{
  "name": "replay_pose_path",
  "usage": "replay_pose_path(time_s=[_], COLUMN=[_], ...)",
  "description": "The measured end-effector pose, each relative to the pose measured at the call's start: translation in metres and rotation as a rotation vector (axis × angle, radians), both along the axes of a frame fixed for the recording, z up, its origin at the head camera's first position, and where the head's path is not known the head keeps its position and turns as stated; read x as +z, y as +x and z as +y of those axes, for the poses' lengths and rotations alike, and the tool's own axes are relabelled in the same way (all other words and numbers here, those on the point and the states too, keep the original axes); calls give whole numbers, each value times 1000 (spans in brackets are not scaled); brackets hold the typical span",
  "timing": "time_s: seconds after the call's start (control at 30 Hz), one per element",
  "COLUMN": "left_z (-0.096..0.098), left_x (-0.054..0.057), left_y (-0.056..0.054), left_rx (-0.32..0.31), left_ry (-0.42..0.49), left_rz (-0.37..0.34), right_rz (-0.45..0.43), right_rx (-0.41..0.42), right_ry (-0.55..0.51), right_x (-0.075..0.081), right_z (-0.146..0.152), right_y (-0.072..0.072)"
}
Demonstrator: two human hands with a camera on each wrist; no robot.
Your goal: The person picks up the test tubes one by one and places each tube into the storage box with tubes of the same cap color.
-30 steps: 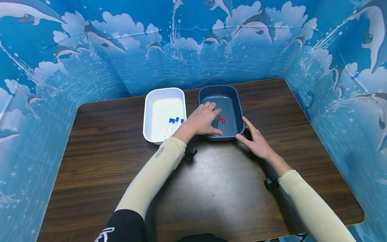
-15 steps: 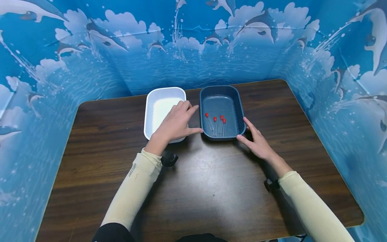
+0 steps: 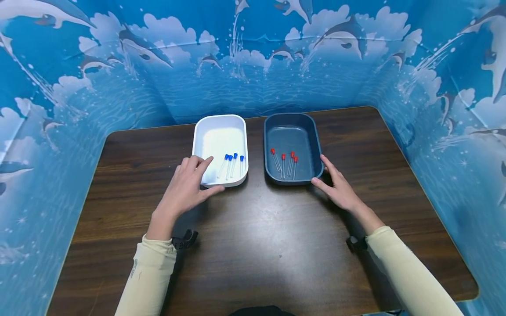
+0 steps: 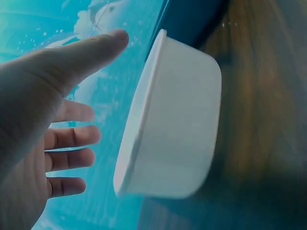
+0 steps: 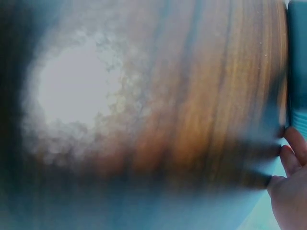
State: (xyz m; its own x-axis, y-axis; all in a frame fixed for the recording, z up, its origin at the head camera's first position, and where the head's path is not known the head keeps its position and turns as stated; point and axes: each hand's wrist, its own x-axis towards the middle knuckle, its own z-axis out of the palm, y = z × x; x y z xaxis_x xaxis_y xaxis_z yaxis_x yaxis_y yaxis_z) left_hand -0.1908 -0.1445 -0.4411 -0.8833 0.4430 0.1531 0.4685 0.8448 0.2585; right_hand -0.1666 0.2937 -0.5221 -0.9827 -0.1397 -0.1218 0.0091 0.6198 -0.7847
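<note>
My left hand (image 3: 185,188) hovers by the near left corner of a white tray (image 3: 200,134), fingers spread, holding nothing. In the left wrist view its thumb (image 4: 93,53) reaches toward the tray's outer wall. Several thin clear tubes with blue caps (image 3: 235,156) lie inside the white tray. To its right stands a dark blue-grey tray (image 3: 290,127), where several similar tubes with red caps (image 3: 283,156) lie. At that tray's near right corner my right hand (image 3: 339,188) rests thumb and fingertips against the outside. Only its edge shows in the right wrist view.
Both trays stand side by side toward the back of a dark wood table (image 3: 272,245). A narrow gap separates them. Behind the table hangs a blue curtain (image 3: 221,92) printed with dolphins, which also runs along both sides.
My left hand has swept left from over the dark tray, across the white tray, to its near left corner, uncovering the red-capped and blue-capped tubes. My right hand has stayed put.
</note>
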Motion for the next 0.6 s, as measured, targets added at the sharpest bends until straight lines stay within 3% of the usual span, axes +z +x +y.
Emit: replay_pose_path(time_s=[0.37, 0.6], left_z=[-34, -45], left_x=[-13, -18], left_y=[33, 50], left_rx=[67, 99], left_ry=[16, 47], left_rz=[20, -14], right_rz=[9, 13], right_rx=[-8, -4], right_ry=[8, 26], right_x=[-1, -1], right_z=[2, 5], right_y=[1, 4])
